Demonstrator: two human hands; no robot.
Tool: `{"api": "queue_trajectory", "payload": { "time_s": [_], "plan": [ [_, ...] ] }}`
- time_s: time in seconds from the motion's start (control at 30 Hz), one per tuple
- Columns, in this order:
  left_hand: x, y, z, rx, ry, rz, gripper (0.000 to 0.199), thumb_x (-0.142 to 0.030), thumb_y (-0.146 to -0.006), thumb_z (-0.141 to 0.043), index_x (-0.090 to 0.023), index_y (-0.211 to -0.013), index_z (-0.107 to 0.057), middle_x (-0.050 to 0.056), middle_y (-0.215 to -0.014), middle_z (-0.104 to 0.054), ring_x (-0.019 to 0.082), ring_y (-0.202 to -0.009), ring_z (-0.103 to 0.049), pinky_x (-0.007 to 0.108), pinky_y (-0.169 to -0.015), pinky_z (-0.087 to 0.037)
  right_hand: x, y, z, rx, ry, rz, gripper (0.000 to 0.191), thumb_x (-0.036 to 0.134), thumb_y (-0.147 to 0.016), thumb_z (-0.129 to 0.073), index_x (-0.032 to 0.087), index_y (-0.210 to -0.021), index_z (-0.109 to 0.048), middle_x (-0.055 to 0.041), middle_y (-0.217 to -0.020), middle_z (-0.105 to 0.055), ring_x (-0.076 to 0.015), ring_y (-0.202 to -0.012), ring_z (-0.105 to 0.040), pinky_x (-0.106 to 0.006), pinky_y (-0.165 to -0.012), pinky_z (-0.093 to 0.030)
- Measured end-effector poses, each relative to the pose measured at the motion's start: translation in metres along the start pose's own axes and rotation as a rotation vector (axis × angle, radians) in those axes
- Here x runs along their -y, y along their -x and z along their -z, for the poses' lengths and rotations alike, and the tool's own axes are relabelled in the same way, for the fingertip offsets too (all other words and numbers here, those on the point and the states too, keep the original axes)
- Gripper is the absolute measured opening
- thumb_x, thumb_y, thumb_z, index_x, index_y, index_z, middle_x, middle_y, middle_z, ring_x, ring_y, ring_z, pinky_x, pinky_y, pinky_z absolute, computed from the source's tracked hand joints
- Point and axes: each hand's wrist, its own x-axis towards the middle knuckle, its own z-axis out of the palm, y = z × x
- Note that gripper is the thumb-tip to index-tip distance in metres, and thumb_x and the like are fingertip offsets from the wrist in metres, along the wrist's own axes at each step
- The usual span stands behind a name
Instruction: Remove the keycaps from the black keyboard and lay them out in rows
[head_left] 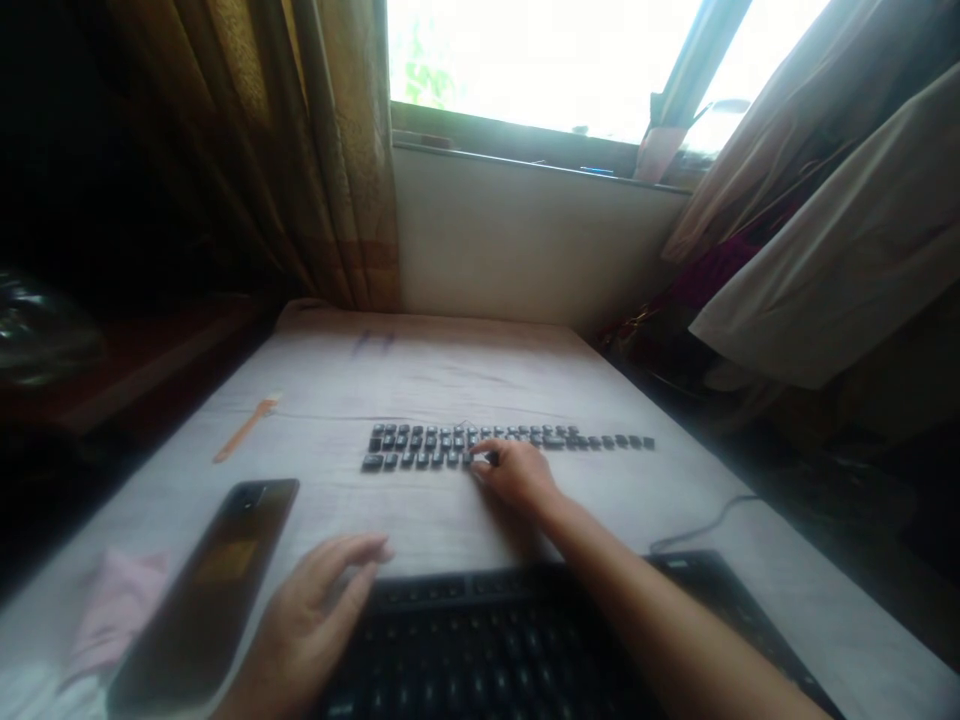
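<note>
Rows of loose black keycaps [420, 442] lie on the pale cloth of the table. At the right end of the lowest row, my right hand [514, 472] pinches a small black keycap [468, 459] between thumb and fingers. My left hand [322, 600] hovers beside the upper left edge of a black keyboard [465, 650], its thumb and fingers apart and nothing between them. The keyboard lies at the near edge of the view, partly hidden under my right forearm.
A dark phone [217, 590] lies left of my left hand, with a pink cloth [120, 610] beside it. An orange brush [246, 430] rests farther back on the left. A cable [709, 527] runs from the keyboard to the right. Curtains [352, 150] hang behind.
</note>
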Motion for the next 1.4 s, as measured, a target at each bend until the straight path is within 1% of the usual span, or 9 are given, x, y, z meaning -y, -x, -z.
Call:
{"api": "queue_trajectory", "payload": {
  "time_s": [0.23,0.53,0.7,0.9,1.03,1.1,1.17,1.27,1.4],
  "plan": [
    [0.001,0.001,0.001,0.021,-0.015,-0.011,0.021,-0.038,-0.091,-0.057,-0.029,-0.107,-0.070,0.001,-0.100,-0.078,0.021,-0.095,-0.074,0.034,-0.087,-0.061,0.001,-0.002,0.000,0.009,0.020,-0.007,0.024,0.032,-0.083,-0.068,0.031,-0.105,-0.077,-0.0037,-0.096,-0.079,-0.0259,-0.094,-0.073,-0.036,-0.083,-0.054],
    [-0.001,-0.003,0.000,-0.030,-0.004,-0.027,0.020,-0.038,-0.090,-0.058,-0.032,-0.104,-0.071,-0.002,-0.096,-0.079,0.020,-0.091,-0.075,0.033,-0.084,-0.062,0.002,-0.003,-0.002,0.012,0.041,-0.012,0.024,0.032,-0.081,-0.069,0.033,-0.104,-0.077,-0.0026,-0.096,-0.079,-0.0253,-0.094,-0.073,-0.035,-0.082,-0.054],
    [0.001,-0.001,0.001,0.003,-0.011,-0.029,0.020,-0.037,-0.091,-0.057,-0.034,-0.106,-0.070,-0.003,-0.099,-0.078,0.020,-0.094,-0.074,0.033,-0.086,-0.061,0.001,0.000,0.001,0.007,0.024,-0.004,0.027,0.030,-0.081,-0.068,0.031,-0.107,-0.076,-0.0038,-0.098,-0.079,-0.0265,-0.096,-0.073,-0.037,-0.084,-0.054],
    [-0.002,-0.001,0.000,-0.011,0.005,-0.021,0.021,-0.037,-0.091,-0.056,-0.030,-0.105,-0.070,0.000,-0.096,-0.078,0.021,-0.091,-0.074,0.036,-0.085,-0.061,0.000,0.010,0.019,0.001,-0.024,0.008,0.027,0.031,-0.084,-0.066,0.026,-0.108,-0.074,-0.0082,-0.100,-0.078,-0.0287,-0.097,-0.071,-0.039,-0.085,-0.052],
    [-0.007,-0.003,0.000,-0.003,0.001,-0.052,0.021,-0.036,-0.091,-0.057,-0.029,-0.106,-0.069,0.000,-0.096,-0.078,0.021,-0.093,-0.073,0.036,-0.087,-0.059,-0.002,0.036,0.042,0.017,-0.065,0.056,0.026,0.026,-0.085,-0.061,0.020,-0.109,-0.069,-0.0082,-0.089,-0.076,-0.0261,-0.088,-0.070,-0.038,-0.080,-0.051],
    [-0.009,-0.003,0.000,0.008,-0.006,-0.068,0.020,-0.036,-0.091,-0.057,-0.029,-0.105,-0.069,0.000,-0.096,-0.078,0.021,-0.094,-0.072,0.037,-0.088,-0.058,-0.006,0.054,0.052,0.051,-0.183,0.097,0.020,0.028,-0.091,-0.051,0.018,-0.099,-0.067,-0.0055,-0.079,-0.073,-0.0203,-0.076,-0.068,-0.032,-0.071,-0.052],
    [-0.010,-0.003,0.000,0.019,-0.009,-0.067,0.021,-0.036,-0.091,-0.056,-0.028,-0.105,-0.069,0.000,-0.097,-0.077,0.021,-0.095,-0.072,0.037,-0.089,-0.058,-0.012,0.074,0.059,0.083,-0.458,0.135,0.030,0.037,-0.095,-0.043,0.017,-0.086,-0.064,-0.0045,-0.073,-0.069,-0.0166,-0.065,-0.064,-0.028,-0.061,-0.051],
    [-0.011,-0.002,0.000,0.031,-0.007,-0.044,0.023,-0.038,-0.091,-0.056,-0.027,-0.106,-0.069,0.001,-0.098,-0.077,0.022,-0.097,-0.071,0.038,-0.091,-0.056,-0.022,0.101,0.060,0.044,-0.836,0.124,0.049,0.058,-0.094,-0.041,0.018,-0.078,-0.064,-0.0062,-0.082,-0.068,-0.0138,-0.060,-0.058,-0.026,-0.055,-0.049],
    [-0.012,-0.002,0.000,0.047,0.007,0.006,0.027,-0.042,-0.091,-0.055,-0.026,-0.106,-0.069,0.002,-0.099,-0.077,0.023,-0.098,-0.071,0.038,-0.093,-0.055,-0.034,0.127,0.053,-0.012,-0.929,0.013,0.064,0.072,-0.091,-0.036,0.019,-0.073,-0.069,-0.0004,-0.062,-0.056,-0.0112,-0.050,-0.046,-0.024,-0.047,-0.040]
  ]
}}
